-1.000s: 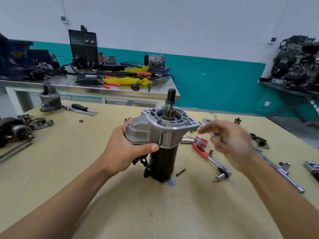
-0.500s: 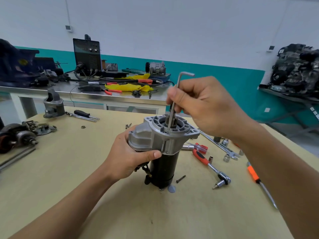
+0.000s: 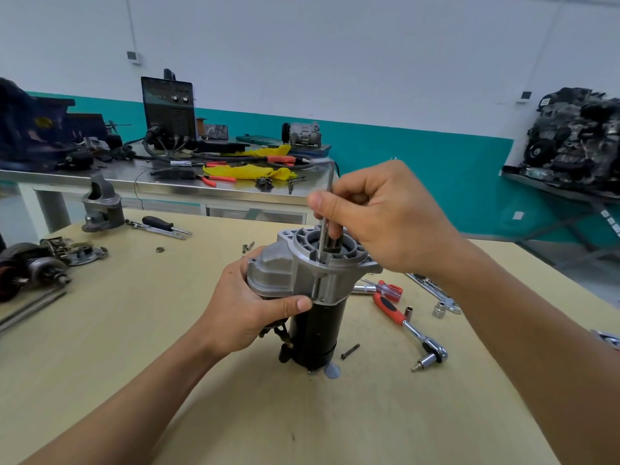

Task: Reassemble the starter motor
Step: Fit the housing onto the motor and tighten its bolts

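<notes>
Left hand (image 3: 245, 307) curled round starter motor (image 3: 312, 286) housing, motor upright on surface (image 3: 134, 330). Right hand (image 3: 379, 216) at 1 o'clock, pinching hex key (image 3: 327, 209), tip in flange.

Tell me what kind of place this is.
Most likely an auto repair workshop: a starter motor held upright on the workbench, a ratchet beside it, a welding machine on the steel table behind, an engine at far right.

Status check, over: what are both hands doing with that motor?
Left hand grips starter motor, upright on table. Right hand pinches hex key, tip down in the motor's top flange. Nothing in the way; loose bolt lies beside the base.
</notes>
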